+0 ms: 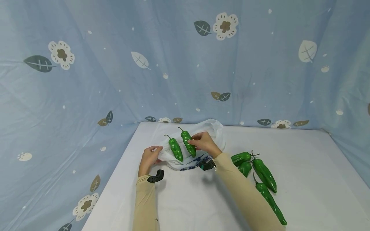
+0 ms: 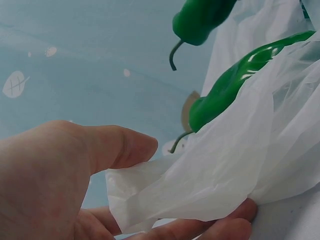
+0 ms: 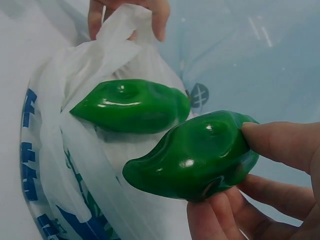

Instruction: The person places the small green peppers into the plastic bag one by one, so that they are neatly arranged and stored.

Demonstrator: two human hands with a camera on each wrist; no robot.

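Observation:
A white plastic bag (image 1: 170,163) with blue print lies spread near the table's back edge. My left hand (image 1: 149,158) pinches the bag's left edge between thumb and fingers, as the left wrist view shows closely. One green pepper (image 1: 175,149) rests on the bag, stem toward the back. Just right of it, my right hand (image 1: 203,142) grips a second green pepper (image 1: 188,143) by its side, over the bag. In the right wrist view this held pepper (image 3: 195,155) appears nearer the camera than the resting pepper (image 3: 135,106); whether it touches the bag I cannot tell.
Several more green peppers (image 1: 264,175) lie on the white table (image 1: 312,179) to the right, partly hidden behind my right sleeve (image 1: 245,192). A blue patterned curtain (image 1: 173,64) hangs behind the table and along its left side.

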